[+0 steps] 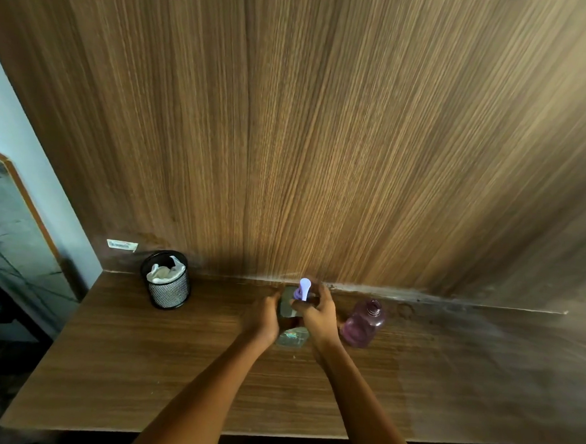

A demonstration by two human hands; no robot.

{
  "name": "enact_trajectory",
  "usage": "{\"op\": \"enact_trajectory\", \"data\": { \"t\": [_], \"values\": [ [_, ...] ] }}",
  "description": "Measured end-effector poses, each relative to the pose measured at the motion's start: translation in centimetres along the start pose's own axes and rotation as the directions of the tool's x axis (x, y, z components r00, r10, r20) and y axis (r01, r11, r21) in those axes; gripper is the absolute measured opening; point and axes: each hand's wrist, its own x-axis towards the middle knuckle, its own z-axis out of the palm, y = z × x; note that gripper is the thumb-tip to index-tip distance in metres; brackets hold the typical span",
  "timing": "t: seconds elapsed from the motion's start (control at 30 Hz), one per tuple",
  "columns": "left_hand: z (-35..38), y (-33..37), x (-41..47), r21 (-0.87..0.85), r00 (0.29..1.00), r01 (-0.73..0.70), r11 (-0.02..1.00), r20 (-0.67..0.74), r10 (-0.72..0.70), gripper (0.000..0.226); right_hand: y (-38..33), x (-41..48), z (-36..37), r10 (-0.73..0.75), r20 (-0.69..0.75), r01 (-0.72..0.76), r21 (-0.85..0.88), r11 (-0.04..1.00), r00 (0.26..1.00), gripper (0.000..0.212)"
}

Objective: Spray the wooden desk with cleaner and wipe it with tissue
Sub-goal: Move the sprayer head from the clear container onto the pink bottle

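Note:
A clear spray bottle of cleaner (293,336) with a pale purple trigger head (304,288) stands on the wooden desk (138,367) near its back edge. My left hand (264,318) grips the bottle's left side. My right hand (318,314) wraps the neck just under the purple head. White tissue (163,273) sits crumpled in a black mesh cup (168,291) to the left of the bottle, apart from both hands.
A purple translucent water bottle (363,324) without a cap stands just right of my right hand. A wood-grain panel (324,138) rises behind the desk. A mirror (6,231) leans at the far left, beyond the desk's left edge.

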Motion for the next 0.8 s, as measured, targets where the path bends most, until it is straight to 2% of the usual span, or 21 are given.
{"op": "enact_trajectory", "data": {
  "t": [0.1, 0.2, 0.27, 0.43, 0.63, 0.73, 0.8],
  "values": [
    [0.4, -0.5, 0.3, -0.058, 1.0, 0.027, 0.998, -0.007, -0.027, 0.036, -0.1, -0.2, 0.2, -0.025, -0.059, 0.024, -0.014, 1.0, 0.998, 0.043],
    [0.0, 0.1, -0.2, 0.029, 1.0, -0.029, 0.999, 0.0, 0.029, 0.048, 0.2, 0.0, 0.3, -0.056, -0.108, 0.047, -0.088, 0.995, 0.993, 0.032],
    [-0.1, 0.2, -0.2, 0.067, 0.999, -0.039, 0.997, 0.003, 0.039, 0.053, 0.3, 0.2, 0.1, -0.042, -0.084, 0.036, -0.064, 0.997, 0.996, 0.028],
    [0.2, -0.4, 0.2, 0.038, 1.0, -0.017, 0.999, 0.013, 0.017, 0.059, 0.2, 0.2, -0.3, -0.003, -0.022, 0.003, 0.024, 1.0, 1.0, 0.037],
    [0.2, -0.5, 0.2, 0.017, 0.999, -0.032, 0.999, 0.006, 0.032, 0.063, -0.1, -0.1, -0.4, 0.036, 0.001, -0.036, 0.079, 0.996, 0.999, 0.033],
    [0.2, -0.5, 0.2, 0.018, 1.0, -0.029, 0.999, -0.009, 0.029, 0.059, 0.2, 0.2, 0.1, 0.039, -0.04, -0.037, 0.045, 0.998, 0.998, 0.053],
    [0.0, -0.2, 0.2, 0.078, 0.999, -0.036, 0.996, -0.008, 0.037, 0.056, 0.3, 0.2, 0.6, 0.017, -0.097, -0.017, -0.003, 1.0, 0.995, 0.048]
  ]
}}
